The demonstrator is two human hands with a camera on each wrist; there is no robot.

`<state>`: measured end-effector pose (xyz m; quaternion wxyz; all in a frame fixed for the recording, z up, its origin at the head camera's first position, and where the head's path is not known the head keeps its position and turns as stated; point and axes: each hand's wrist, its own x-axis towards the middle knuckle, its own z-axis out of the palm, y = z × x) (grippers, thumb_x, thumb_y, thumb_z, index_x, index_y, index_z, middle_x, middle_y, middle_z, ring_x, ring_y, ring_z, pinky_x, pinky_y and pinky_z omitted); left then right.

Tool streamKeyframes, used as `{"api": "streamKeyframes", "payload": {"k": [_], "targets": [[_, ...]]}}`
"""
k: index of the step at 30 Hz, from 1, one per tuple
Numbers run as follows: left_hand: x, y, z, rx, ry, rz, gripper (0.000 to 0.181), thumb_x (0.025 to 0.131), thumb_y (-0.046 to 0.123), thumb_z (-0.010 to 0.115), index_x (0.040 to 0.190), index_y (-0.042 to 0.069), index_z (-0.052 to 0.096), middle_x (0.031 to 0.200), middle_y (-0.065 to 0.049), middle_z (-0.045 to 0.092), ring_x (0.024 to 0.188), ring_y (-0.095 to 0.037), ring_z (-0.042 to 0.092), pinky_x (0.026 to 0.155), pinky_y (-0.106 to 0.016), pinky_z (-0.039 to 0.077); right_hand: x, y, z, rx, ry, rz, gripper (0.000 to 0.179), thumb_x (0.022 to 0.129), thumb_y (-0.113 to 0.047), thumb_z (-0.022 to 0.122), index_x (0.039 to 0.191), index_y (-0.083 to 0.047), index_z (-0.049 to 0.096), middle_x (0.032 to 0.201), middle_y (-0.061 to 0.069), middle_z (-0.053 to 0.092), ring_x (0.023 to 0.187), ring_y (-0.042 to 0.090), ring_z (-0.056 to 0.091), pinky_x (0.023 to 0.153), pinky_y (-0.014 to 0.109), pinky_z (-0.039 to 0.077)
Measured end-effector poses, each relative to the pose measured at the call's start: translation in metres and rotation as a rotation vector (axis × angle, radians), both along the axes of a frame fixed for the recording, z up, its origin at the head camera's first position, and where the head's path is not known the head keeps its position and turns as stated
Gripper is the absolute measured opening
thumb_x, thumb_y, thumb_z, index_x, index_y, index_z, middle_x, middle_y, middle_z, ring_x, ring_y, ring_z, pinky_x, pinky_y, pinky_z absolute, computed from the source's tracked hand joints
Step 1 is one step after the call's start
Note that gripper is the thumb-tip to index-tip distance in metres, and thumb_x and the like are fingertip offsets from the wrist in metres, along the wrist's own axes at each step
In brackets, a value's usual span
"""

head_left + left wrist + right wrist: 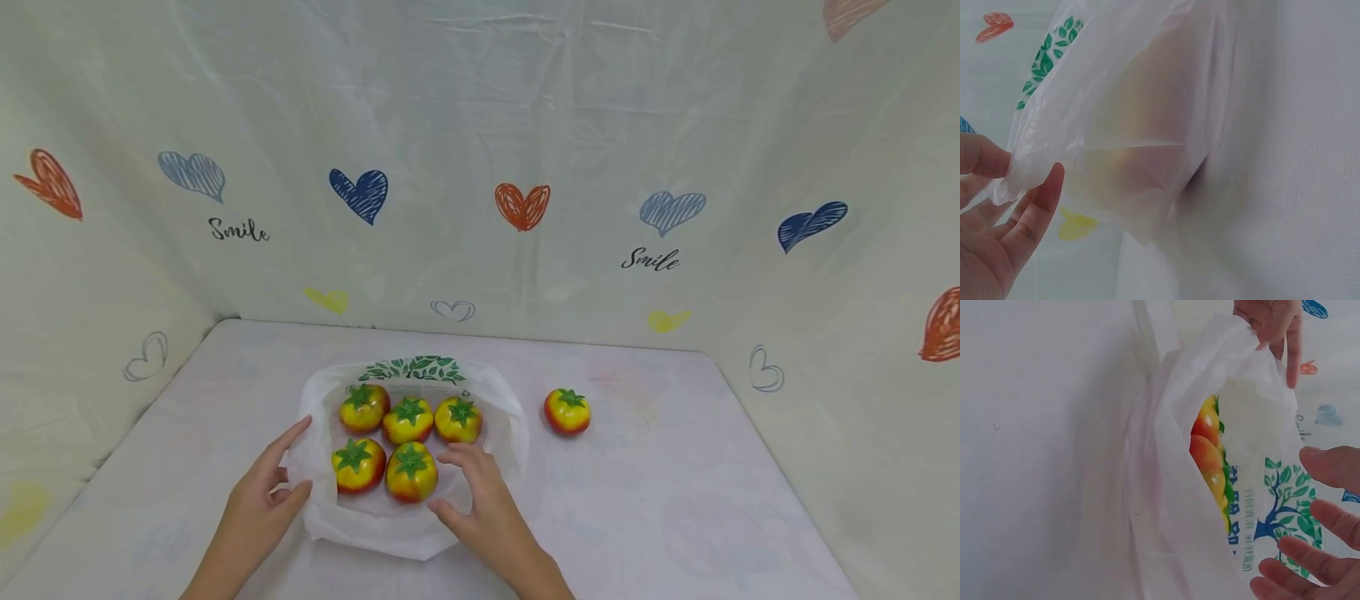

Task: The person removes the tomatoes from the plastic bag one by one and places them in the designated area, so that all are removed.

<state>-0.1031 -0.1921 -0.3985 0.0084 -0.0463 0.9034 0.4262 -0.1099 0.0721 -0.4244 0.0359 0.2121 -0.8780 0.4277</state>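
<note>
A white plastic bag (375, 537) with a green leaf print stands with its mouth spread wide. Inside it sit several yellow-and-red tomatoes (410, 472) with green star-shaped leaf tops. My left hand (258, 500) is at the bag's left rim, thumb and forefinger apart; in the left wrist view the rim lies between thumb and fingers without a pinch. Over the bag's near right side is my right hand (483, 504), thumb and fingers spread beside the nearest tomato, holding nothing. The right wrist view shows its fingers (1310, 556) parted in front of the printed wall.
One more tomato (567, 412) lies on the white table (637, 517), to the right of the bag. A pale curtain (450, 125) printed with hearts and the word "Smile" hangs behind the table and along both sides.
</note>
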Motion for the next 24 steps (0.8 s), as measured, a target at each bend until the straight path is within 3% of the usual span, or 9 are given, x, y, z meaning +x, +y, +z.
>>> {"api": "streamKeyframes", "payload": {"k": [10, 16, 24], "targets": [[0.000, 0.000, -0.001, -0.002, -0.010, 0.008, 0.076, 0.085, 0.004, 0.059, 0.148, 0.023, 0.022, 0.147, -0.017, 0.031, 0.098, -0.026, 0.055, 0.076, -0.027, 0.055, -0.008, -0.019, -0.009, 0.046, -0.110, 0.014, 0.044, 0.082, -0.022, 0.069, 0.121, -0.012, 0.052, 0.129, 0.006, 0.047, 0.120, 0.021, 0.045, 0.101, 0.038, 0.042], [0.000, 0.000, 0.000, -0.003, -0.004, 0.009, 0.076, 0.084, 0.004, 0.059, 0.148, 0.022, 0.023, 0.147, -0.018, 0.032, 0.098, -0.027, 0.056, 0.076, -0.027, 0.055, -0.012, -0.028, -0.012, 0.064, -0.127, 0.007, 0.043, 0.082, -0.020, 0.070, 0.119, -0.010, 0.053, 0.131, 0.011, 0.044, 0.121, 0.026, 0.045, 0.100, 0.039, 0.043], [0.000, -0.001, -0.002, -0.010, 0.026, 0.009, 0.075, 0.084, 0.003, 0.060, 0.147, 0.021, 0.025, 0.145, -0.019, 0.034, 0.096, -0.026, 0.057, 0.073, -0.025, 0.055, -0.017, -0.036, -0.015, 0.076, -0.190, -0.015, 0.045, 0.082, -0.019, 0.070, 0.122, -0.011, 0.052, 0.131, 0.009, 0.042, 0.121, 0.027, 0.043, 0.101, 0.041, 0.041]]}}
